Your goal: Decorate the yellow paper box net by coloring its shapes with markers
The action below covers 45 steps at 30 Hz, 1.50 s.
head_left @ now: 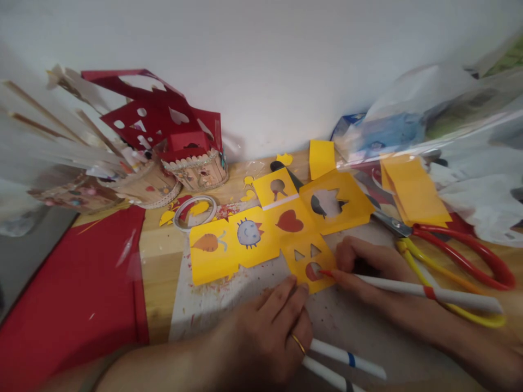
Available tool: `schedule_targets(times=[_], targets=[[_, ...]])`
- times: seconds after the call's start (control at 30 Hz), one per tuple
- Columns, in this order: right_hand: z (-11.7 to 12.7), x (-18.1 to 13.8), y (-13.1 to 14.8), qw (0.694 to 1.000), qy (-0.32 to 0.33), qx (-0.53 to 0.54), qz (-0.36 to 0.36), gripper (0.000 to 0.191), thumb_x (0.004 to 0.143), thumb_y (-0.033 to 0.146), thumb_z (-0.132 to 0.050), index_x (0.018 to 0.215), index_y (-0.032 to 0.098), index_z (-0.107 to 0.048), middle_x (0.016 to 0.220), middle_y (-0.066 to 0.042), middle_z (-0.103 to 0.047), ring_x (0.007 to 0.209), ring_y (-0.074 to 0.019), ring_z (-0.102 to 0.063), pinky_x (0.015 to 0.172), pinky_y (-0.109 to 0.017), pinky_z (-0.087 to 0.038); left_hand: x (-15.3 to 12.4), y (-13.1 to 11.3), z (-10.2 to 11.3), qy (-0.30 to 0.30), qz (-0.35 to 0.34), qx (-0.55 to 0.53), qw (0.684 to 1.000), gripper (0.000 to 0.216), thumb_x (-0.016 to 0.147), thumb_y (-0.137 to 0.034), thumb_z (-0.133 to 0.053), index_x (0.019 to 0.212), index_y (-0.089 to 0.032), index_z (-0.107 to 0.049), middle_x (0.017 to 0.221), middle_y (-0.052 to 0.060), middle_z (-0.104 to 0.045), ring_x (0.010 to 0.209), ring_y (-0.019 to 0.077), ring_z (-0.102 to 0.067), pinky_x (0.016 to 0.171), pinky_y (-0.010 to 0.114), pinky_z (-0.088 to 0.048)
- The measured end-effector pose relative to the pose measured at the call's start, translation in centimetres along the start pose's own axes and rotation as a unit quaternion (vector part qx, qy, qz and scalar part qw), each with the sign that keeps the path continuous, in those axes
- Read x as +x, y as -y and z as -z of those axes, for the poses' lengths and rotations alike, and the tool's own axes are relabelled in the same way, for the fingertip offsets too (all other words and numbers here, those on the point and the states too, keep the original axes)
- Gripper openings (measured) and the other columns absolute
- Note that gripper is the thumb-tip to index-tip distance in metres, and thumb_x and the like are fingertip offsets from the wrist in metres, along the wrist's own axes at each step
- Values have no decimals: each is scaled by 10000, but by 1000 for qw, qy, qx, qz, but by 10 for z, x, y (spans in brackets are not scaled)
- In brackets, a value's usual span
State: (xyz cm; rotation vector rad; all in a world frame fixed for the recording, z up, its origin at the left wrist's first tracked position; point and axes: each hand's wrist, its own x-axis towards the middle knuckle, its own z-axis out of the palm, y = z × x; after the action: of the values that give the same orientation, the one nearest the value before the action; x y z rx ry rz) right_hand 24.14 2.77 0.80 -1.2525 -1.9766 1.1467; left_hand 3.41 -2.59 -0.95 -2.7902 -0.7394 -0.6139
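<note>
My right hand [368, 261] grips a white felt-tip marker [400, 287] with a red band. Its red tip touches the partly red round shape [314, 270] beside a cut-out hole on the yellow card [295, 256]. Bent over, my left hand [278, 326] presses its fingertips at the lower edge of that card. A blue-banded marker [347, 358] and a dark-banded marker [327, 374] stick out from under its curled fingers. On other panels of the card are a carrot [205, 243], a blue smiling face [248, 233] and a red heart [290, 221].
Red-handled scissors [461, 245] and yellow-handled scissors [433, 272] lie at the right by folded yellow card [417, 190]. White tape [177, 220], red card [81, 272] and decorated wooden cups [147, 185] are at the left. Plastic bags [482, 201] lie far right.
</note>
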Motion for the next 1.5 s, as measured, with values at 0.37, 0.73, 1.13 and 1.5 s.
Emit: schedule_targets(times=[0.37,0.73,1.13,1.5], targets=[[-2,0,-4,999,6,-28,-22,239,809,301,-573,635,211,-437,568,49,-474,514,-98,-438,432,-216,-327,0,1,0,2,0,5,1000,244,871,-98,-363,897,-65,-603,1022,164,-673,1003,277,-620,712,312,-546],[0,2,3,999,10,-25,-26,267,810,346,-560,619,212,-431,568,47,-459,520,-107,-432,441,-225,-333,0,0,1,-2,0,3,1000,236,864,-95,-373,894,-61,-604,1020,167,-673,993,281,-624,725,318,-549],[0,2,5,999,37,-26,-17,321,810,381,-539,578,219,-386,543,39,-430,500,-119,-411,434,-248,-320,-2,0,0,3,-5,0,1000,215,861,-112,-400,904,-58,-603,1042,176,-663,1029,286,-604,740,319,-543],[0,2,5,999,33,-10,-3,335,817,396,-518,571,212,-384,541,34,-430,494,-112,-393,429,-243,-313,0,1,1,3,-6,5,1000,222,863,-108,-390,895,-61,-604,1027,169,-670,1013,281,-614,728,317,-547]])
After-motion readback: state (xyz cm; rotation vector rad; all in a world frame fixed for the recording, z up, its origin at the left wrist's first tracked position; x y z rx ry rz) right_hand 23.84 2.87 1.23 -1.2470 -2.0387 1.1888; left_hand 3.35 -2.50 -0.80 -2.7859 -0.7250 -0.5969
